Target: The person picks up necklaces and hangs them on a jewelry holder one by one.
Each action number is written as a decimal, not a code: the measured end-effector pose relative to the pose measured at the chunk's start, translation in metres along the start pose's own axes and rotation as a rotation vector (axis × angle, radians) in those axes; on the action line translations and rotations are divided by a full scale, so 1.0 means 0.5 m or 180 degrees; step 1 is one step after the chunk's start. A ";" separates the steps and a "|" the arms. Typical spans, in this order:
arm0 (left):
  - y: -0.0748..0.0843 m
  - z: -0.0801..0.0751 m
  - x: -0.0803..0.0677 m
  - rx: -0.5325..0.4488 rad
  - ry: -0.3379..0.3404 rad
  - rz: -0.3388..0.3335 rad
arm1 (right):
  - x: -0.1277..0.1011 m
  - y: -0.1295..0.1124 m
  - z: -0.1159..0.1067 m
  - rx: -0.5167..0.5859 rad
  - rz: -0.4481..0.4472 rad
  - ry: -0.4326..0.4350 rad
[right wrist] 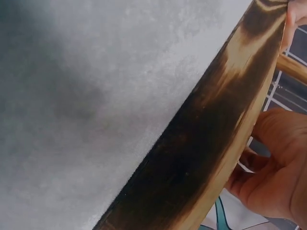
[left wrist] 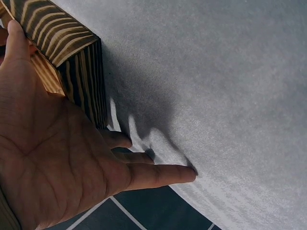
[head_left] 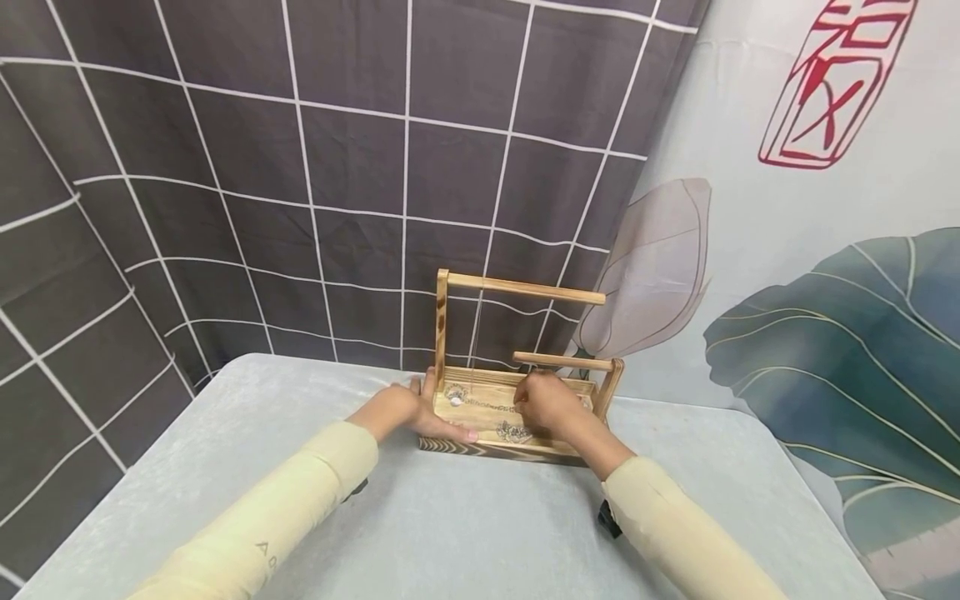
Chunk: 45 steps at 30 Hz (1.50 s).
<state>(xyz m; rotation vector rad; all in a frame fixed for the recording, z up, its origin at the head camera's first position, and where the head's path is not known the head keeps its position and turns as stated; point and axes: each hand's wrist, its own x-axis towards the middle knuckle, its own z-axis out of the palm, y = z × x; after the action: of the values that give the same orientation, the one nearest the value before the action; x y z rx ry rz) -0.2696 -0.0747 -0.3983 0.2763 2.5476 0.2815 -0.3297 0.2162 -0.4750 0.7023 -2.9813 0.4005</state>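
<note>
A wooden jewelry stand (head_left: 555, 454) with a shallow tray base and two bars sits on the table. A silver chain (head_left: 480, 405) with a round pale piece at its left end lies along the tray floor and runs to the fingertips of my right hand (head_left: 553, 402), which pinches its right part. Nearer the front wall lies a small heap of silver chain (head_left: 513, 431). My left hand (head_left: 408, 408) rests at the stand's left end, its thumb over the front rim. In the left wrist view, that hand's fingers (left wrist: 158, 176) stretch out straight past the tray's corner.
The tall upper bar (head_left: 525, 288) rises from the left post, with a thin strand (head_left: 477, 325) hanging from it. A lower bar (head_left: 566, 361) joins the right post. Behind the pale cloth-covered table (head_left: 480, 533) hangs a dark grid-patterned curtain (head_left: 352, 158).
</note>
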 end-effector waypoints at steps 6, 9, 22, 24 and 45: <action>-0.010 0.008 0.030 0.0068 -0.0072 -0.0012 | 0.000 -0.010 0.008 -0.0067 0.0031 -0.0018; -0.020 0.020 0.062 0.0096 -0.0122 0.0008 | -0.004 -0.026 -0.002 -0.0170 -0.0012 -0.0183; 0.006 -0.012 -0.014 -0.0005 -0.0078 0.0013 | -0.043 -0.091 -0.089 0.2253 0.0864 -0.0256; 0.007 -0.015 -0.020 -0.0022 -0.0066 0.0008 | -0.049 -0.104 -0.103 0.2603 0.0915 -0.0308; 0.005 -0.013 -0.020 -0.0082 -0.0094 -0.0021 | -0.062 -0.125 -0.102 0.2428 0.1048 0.0123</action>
<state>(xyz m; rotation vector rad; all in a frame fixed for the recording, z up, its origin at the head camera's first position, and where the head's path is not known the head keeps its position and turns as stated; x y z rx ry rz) -0.2645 -0.0756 -0.3871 0.2604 2.5135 0.3053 -0.2745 0.1888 -0.4142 0.1994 -2.8496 1.5860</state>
